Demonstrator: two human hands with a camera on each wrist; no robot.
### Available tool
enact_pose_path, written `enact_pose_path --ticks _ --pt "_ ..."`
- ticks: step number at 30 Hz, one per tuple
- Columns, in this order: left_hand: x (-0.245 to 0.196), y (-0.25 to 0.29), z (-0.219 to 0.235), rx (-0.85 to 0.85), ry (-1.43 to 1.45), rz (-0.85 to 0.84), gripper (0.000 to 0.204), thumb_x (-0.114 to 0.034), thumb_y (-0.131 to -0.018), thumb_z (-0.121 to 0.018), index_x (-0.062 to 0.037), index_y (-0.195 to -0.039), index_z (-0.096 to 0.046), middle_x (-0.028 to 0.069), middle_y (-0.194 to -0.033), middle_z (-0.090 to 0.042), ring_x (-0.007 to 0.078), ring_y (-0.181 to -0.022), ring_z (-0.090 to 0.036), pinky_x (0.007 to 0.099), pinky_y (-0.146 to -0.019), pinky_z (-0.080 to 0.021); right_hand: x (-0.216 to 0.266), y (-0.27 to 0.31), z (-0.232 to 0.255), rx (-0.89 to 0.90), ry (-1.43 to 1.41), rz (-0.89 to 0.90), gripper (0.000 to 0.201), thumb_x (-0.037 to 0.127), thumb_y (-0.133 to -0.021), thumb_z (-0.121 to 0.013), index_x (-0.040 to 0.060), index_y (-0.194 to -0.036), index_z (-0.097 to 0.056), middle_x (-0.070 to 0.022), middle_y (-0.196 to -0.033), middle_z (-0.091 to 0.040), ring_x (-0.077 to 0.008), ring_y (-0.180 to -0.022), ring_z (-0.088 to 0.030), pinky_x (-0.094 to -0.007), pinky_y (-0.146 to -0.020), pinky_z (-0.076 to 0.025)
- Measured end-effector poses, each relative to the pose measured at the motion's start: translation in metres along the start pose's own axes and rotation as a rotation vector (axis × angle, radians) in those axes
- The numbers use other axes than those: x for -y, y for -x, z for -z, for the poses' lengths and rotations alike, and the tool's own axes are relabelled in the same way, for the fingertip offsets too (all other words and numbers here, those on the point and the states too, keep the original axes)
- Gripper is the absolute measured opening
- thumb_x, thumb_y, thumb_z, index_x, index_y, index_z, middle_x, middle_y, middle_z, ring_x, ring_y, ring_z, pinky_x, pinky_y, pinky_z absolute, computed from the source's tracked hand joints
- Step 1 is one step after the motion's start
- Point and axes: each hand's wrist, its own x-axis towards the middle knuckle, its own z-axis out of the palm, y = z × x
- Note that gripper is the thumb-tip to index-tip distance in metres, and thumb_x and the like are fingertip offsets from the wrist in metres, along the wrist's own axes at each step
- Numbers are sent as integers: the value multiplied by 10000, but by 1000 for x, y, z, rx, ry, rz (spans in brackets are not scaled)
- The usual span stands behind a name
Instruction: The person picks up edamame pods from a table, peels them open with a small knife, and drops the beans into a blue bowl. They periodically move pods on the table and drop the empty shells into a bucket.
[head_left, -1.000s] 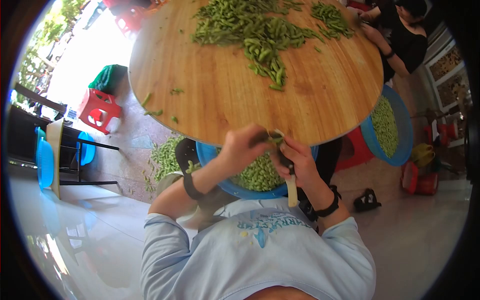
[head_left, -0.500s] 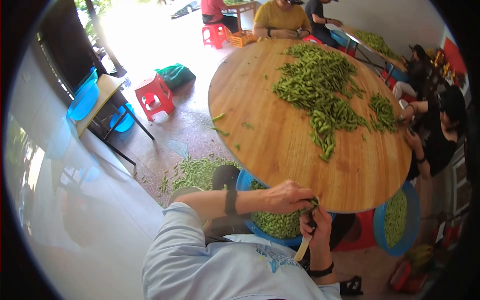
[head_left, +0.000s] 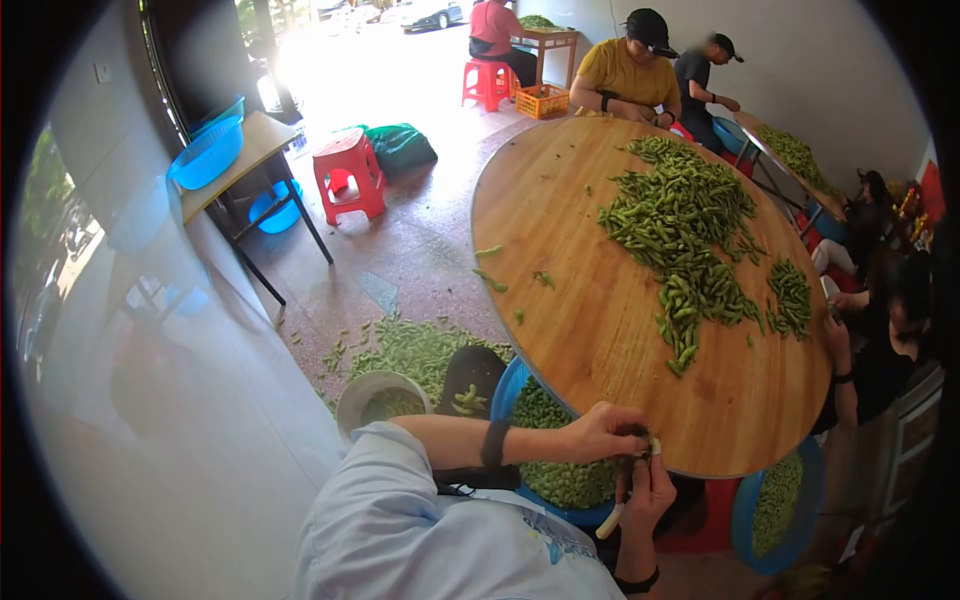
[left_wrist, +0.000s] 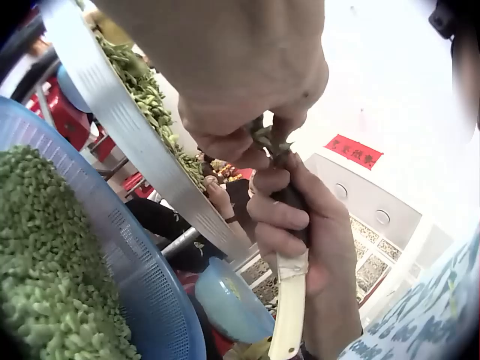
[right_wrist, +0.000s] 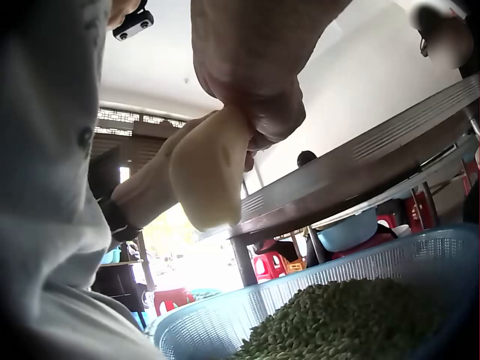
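My right hand (head_left: 648,492) grips a knife-like tool with a cream handle (left_wrist: 289,315), which sticks out below the fist. Its working end is hidden behind the fingers, where something dark shows in the palm. Against it, my left hand (head_left: 600,432) pinches a green bean pod (left_wrist: 264,136) between thumb and fingers; the pod is mostly covered. Both hands meet at the near edge of the round wooden table (head_left: 560,330), over a blue basket (left_wrist: 161,277) full of shelled green beans (right_wrist: 337,322). A heap of pods (head_left: 680,220) lies on the table.
Spilled pods or husks (head_left: 420,350) cover the floor at left beside a pale bucket (head_left: 350,405). A red stool (head_left: 348,175) stands farther back. Another blue basin (head_left: 745,520) of beans sits at right. Several people sit around, one in yellow (head_left: 625,80) across the table.
The head view has swung left and up, so the table now lies to the right and more of the room shows. Both hands stay together at the table edge, the right still holding the cream-handled tool.
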Motion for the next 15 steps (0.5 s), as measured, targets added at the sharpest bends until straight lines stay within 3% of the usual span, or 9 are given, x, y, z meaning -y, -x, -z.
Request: enact_pose_path --ticks 3,5,9,11,12,14,15 --pt "9 6 -2 -1 18 -19 197 -116 -860 -600 0 -1016 -565 29 -757 -579 89 -688 -549 244 -614 -465 8 3 3 33 86 16 289 -4 -919 -442 -49 -1179 -560 -26 -713 -565 -42 -463 -432 -182 -381 -324" --pt "22 7 0 58 -78 -181 231 -84 -849 -563 -5 -1062 -521 38 -810 -557 95 -744 -540 247 -637 -459 10 7 5 63 129 3 324 -31 -903 -482 -35 -1219 -553 -20 -720 -555 -53 -487 -450 -201 -414 -351" --pt "27 12 -6 100 -24 -25 232 -53 -835 -526 0 -1060 -505 57 -821 -546 114 -760 -532 265 -643 -450 2 11 9 127 232 9 324 -42 -887 -507 -39 -1207 -559 -34 -724 -561 -68 -518 -476 -218 -442 -376" --pt "29 14 -11 62 -132 -130 211 -34 -819 -496 3 -1027 -504 75 -780 -536 142 -720 -531 292 -624 -438 -7 12 13 166 345 138 314 -51 -874 -519 -48 -1185 -563 -53 -729 -559 -83 -536 -486 -237 -463 -391" --pt "30 13 -13 54 -157 -127 214 -12 -792 -484 6 -1005 -499 116 -759 -535 216 -695 -547 318 -626 -438 -11 12 15 164 343 135 314 -51 -874 -519 -48 -1185 -563 -53 -729 -559 -83 -536 -486 -237 -463 -391" --pt "47 11 -18 28 -203 -162 225 1 -773 -485 5 -997 -501 134 -762 -546 260 -704 -558 338 -633 -443 -19 11 20 218 526 380 295 -60 -861 -529 -58 -1153 -571 -60 -735 -553 -89 -538 -486 -245 -467 -394" --pt "50 10 -20 -1 -249 -201 236 15 -753 -486 4 -989 -502 152 -764 -557 304 -713 -570 359 -640 -448 -21 11 21 217 527 377 295 -60 -861 -529 -58 -1153 -571 -60 -735 -553 -89 -538 -486 -245 -467 -394"
